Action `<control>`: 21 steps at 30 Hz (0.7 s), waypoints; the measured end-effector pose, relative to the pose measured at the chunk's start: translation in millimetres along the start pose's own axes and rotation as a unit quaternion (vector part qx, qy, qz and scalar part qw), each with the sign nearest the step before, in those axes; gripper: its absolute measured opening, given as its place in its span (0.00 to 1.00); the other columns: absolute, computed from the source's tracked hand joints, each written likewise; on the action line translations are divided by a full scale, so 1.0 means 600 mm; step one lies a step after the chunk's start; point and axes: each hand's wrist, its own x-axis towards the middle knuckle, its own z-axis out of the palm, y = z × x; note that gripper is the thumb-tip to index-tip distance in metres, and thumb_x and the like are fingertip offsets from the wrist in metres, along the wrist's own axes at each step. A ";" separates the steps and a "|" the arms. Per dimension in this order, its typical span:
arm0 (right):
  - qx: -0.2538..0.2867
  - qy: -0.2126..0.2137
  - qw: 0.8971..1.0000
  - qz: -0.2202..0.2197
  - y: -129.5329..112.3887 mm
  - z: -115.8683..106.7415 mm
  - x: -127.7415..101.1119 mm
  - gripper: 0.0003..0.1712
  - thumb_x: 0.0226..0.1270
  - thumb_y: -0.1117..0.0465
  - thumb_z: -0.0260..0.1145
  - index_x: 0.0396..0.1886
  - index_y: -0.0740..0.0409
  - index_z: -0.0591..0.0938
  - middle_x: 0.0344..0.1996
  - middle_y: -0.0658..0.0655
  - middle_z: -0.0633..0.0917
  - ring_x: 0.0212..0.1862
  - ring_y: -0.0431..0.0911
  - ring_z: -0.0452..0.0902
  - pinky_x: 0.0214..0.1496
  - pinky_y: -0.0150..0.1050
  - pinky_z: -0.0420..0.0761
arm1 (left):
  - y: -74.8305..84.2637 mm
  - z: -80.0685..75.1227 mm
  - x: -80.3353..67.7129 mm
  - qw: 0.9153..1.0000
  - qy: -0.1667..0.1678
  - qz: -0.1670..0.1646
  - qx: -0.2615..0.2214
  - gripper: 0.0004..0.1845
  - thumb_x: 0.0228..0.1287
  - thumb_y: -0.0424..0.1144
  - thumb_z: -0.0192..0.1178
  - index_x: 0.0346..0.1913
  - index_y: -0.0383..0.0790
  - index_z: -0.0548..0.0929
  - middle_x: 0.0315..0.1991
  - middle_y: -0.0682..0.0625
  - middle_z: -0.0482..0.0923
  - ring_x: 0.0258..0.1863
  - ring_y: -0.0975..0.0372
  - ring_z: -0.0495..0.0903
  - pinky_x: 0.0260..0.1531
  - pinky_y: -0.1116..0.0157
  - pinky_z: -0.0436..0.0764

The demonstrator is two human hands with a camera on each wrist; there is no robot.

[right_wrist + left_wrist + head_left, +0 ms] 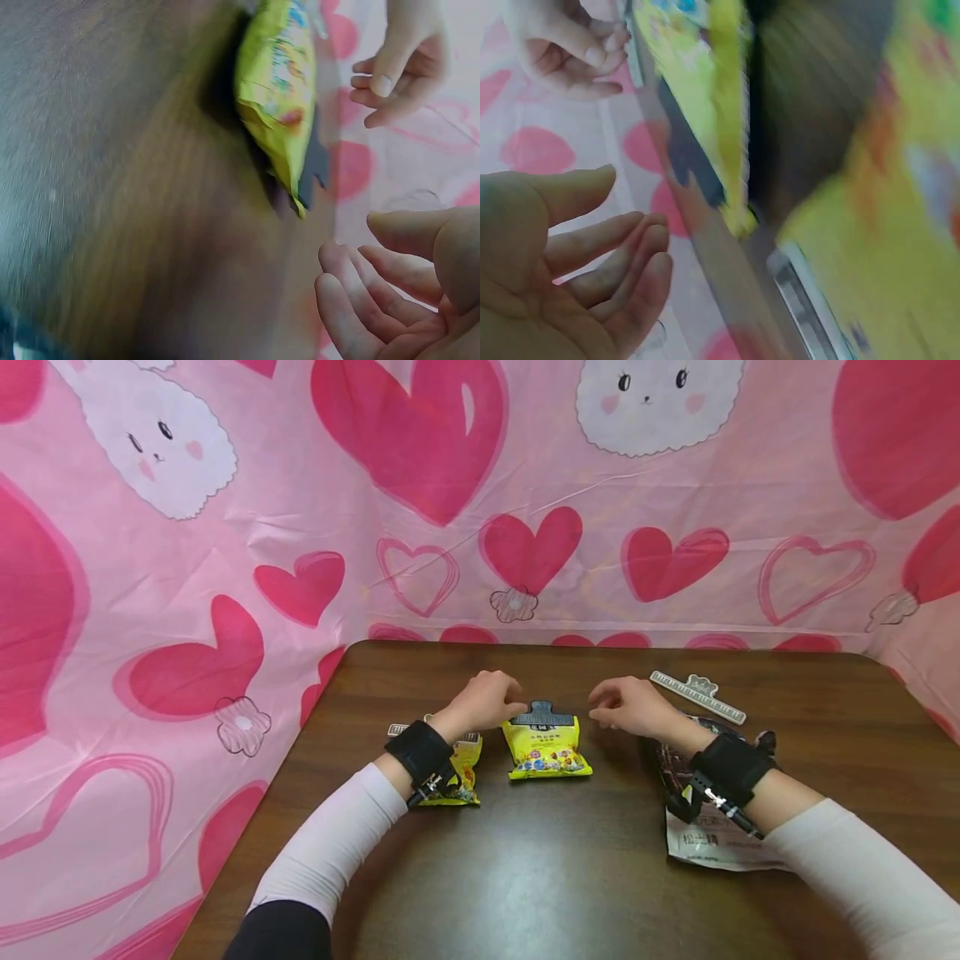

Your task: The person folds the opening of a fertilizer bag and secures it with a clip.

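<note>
A yellow snack bag (547, 750) lies in the middle of the brown table (540, 877), with a dark clip (551, 716) across its top edge. My left hand (513, 703) hovers just left of that clip, fingers relaxed and holding nothing. My right hand (600, 707) hangs a little to the clip's right, also empty with loosely bent fingers. The left wrist view shows my left hand (622, 255) with an empty palm beside the yellow bag (705, 97). In the right wrist view my right hand (360, 292) is empty near the yellow bag (281, 90).
A second yellow bag (461, 777) with a white clip (397, 729) lies under my left wrist. A dark and white packet (708, 843) lies under my right wrist. A pale toothed clip (697, 696) rests at the back right. Pink heart-print cloth (225, 568) walls the table.
</note>
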 end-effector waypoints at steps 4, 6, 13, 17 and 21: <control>0.002 0.031 1.000 -0.002 0.007 -0.028 -0.025 0.18 0.67 0.61 0.67 0.53 0.66 0.82 0.34 0.60 0.88 0.35 0.53 0.84 0.33 0.37 0.80 | 0.031 0.008 0.005 0.999 0.018 0.026 -0.036 0.20 0.69 0.42 0.62 0.59 0.36 0.82 0.51 0.44 0.85 0.48 0.55 0.83 0.51 0.58 0.82; 0.002 0.044 0.999 0.000 0.012 -0.041 -0.039 0.19 0.67 0.59 0.67 0.53 0.65 0.82 0.37 0.61 0.88 0.37 0.53 0.84 0.35 0.36 0.81 | 0.047 0.016 0.008 0.998 0.024 0.033 -0.048 0.20 0.69 0.43 0.62 0.59 0.38 0.82 0.50 0.46 0.85 0.47 0.57 0.83 0.49 0.60 0.82; -0.009 0.087 0.996 0.025 0.042 -0.090 -0.102 0.20 0.68 0.55 0.67 0.53 0.62 0.82 0.43 0.64 0.88 0.39 0.48 0.83 0.37 0.36 0.80 | 0.103 0.045 0.025 0.994 0.011 0.066 -0.083 0.22 0.69 0.45 0.61 0.61 0.38 0.80 0.45 0.48 0.86 0.39 0.63 0.83 0.40 0.71 0.80; -0.006 0.087 0.995 0.053 0.073 -0.117 -0.135 0.23 0.70 0.53 0.65 0.57 0.65 0.80 0.46 0.68 0.86 0.36 0.40 0.83 0.35 0.36 0.82 | 0.128 0.062 0.036 0.993 -0.012 0.065 -0.100 0.23 0.69 0.46 0.61 0.63 0.38 0.78 0.43 0.48 0.86 0.37 0.64 0.82 0.41 0.73 0.79; -0.018 0.085 0.993 0.085 0.109 -0.136 -0.164 0.27 0.72 0.49 0.62 0.59 0.65 0.78 0.47 0.69 0.85 0.34 0.41 0.84 0.35 0.37 0.81 | 0.143 0.081 0.050 0.992 -0.025 0.060 -0.105 0.24 0.69 0.46 0.61 0.63 0.37 0.78 0.43 0.48 0.86 0.39 0.63 0.83 0.41 0.72 0.79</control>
